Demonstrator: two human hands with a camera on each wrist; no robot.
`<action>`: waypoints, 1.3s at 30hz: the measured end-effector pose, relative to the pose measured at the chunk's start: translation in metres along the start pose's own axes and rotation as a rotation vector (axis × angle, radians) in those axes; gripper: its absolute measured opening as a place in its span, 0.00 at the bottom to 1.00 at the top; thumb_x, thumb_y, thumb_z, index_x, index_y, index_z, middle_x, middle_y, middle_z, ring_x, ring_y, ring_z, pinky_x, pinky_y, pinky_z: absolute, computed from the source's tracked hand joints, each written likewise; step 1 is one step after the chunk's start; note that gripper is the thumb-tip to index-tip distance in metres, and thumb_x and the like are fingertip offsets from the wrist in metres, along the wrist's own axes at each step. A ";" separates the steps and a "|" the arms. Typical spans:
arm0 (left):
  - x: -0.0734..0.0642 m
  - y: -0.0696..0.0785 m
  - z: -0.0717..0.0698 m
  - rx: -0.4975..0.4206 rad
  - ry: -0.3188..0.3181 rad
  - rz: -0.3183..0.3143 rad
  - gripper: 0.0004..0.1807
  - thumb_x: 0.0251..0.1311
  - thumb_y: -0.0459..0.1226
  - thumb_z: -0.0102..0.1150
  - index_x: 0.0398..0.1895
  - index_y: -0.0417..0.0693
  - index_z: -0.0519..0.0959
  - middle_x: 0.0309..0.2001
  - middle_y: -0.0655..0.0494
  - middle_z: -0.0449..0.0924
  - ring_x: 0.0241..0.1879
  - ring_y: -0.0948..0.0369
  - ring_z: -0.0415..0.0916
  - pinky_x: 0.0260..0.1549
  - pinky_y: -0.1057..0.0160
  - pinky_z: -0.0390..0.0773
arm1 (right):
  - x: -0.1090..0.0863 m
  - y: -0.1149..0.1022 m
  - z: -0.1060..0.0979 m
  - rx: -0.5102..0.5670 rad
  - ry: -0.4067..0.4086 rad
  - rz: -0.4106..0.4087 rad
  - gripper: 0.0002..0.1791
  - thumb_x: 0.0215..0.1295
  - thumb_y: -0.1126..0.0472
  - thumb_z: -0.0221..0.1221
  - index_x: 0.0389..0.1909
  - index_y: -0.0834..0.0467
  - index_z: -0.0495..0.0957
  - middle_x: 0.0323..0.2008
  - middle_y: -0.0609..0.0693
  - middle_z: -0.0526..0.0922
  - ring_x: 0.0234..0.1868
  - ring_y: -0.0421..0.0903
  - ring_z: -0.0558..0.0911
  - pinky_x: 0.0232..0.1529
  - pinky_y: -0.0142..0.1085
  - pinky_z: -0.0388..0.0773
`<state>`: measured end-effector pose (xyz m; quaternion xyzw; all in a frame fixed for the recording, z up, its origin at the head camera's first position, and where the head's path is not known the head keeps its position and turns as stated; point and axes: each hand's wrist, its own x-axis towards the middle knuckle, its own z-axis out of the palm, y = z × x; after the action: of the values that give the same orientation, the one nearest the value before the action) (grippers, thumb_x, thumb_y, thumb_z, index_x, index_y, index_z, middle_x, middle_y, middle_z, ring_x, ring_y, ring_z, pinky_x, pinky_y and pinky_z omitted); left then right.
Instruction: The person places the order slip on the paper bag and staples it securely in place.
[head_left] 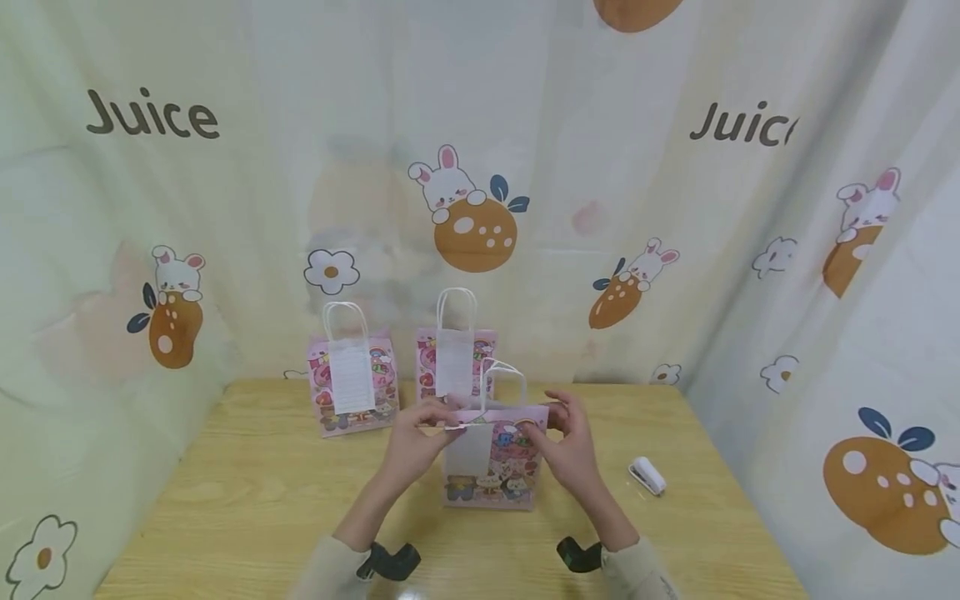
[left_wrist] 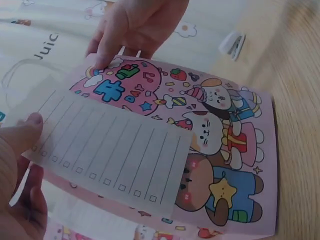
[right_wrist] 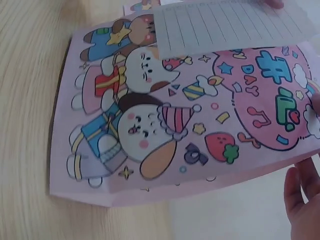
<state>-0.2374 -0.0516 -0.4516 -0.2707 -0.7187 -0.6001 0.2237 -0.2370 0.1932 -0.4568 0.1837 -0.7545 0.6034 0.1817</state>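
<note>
A pink paper gift bag (head_left: 514, 467) printed with cartoon animals stands upright on the table, its white handles up. My left hand (head_left: 417, 437) pinches a lined paper slip with small checkboxes (left_wrist: 110, 145) against the left part of the bag's top edge, thumb on the front. On the other side my right hand (head_left: 567, 437) grips the top edge, thumb in front and fingers behind. The slip overlaps the bag's printed front, crossing the bear figure in the left wrist view.
Two similar pink bags, one at the back left (head_left: 378, 375) and one behind the held bag (head_left: 426, 362), each carry a white slip. A small white stapler (head_left: 647, 476) lies to the right on the wooden table (head_left: 270, 500). A printed curtain (head_left: 570, 108) surrounds the table.
</note>
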 end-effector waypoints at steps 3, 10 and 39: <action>0.004 -0.001 -0.002 0.028 0.060 0.000 0.09 0.45 0.20 0.71 0.26 0.35 0.80 0.31 0.44 0.83 0.27 0.52 0.75 0.26 0.64 0.75 | 0.006 0.013 0.008 0.009 -0.039 -0.009 0.16 0.60 0.72 0.64 0.48 0.67 0.75 0.37 0.58 0.82 0.36 0.46 0.80 0.39 0.34 0.76; 0.009 -0.022 -0.009 0.032 0.005 -0.191 0.35 0.46 0.29 0.75 0.61 0.43 0.73 0.43 0.44 0.72 0.24 0.59 0.69 0.22 0.71 0.72 | 0.009 0.017 0.022 0.070 -0.107 0.062 0.10 0.64 0.71 0.61 0.44 0.67 0.73 0.35 0.58 0.79 0.34 0.44 0.77 0.30 0.36 0.79; 0.003 -0.044 -0.011 -0.140 0.015 -0.323 0.17 0.56 0.35 0.70 0.46 0.34 0.82 0.41 0.43 0.84 0.36 0.53 0.84 0.32 0.61 0.83 | 0.011 -0.020 0.058 0.042 -0.061 0.211 0.09 0.62 0.68 0.64 0.41 0.68 0.81 0.34 0.56 0.85 0.31 0.47 0.82 0.30 0.40 0.82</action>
<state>-0.2686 -0.0678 -0.4797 -0.1622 -0.7077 -0.6787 0.1105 -0.2398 0.1321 -0.4460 0.1252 -0.7618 0.6291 0.0904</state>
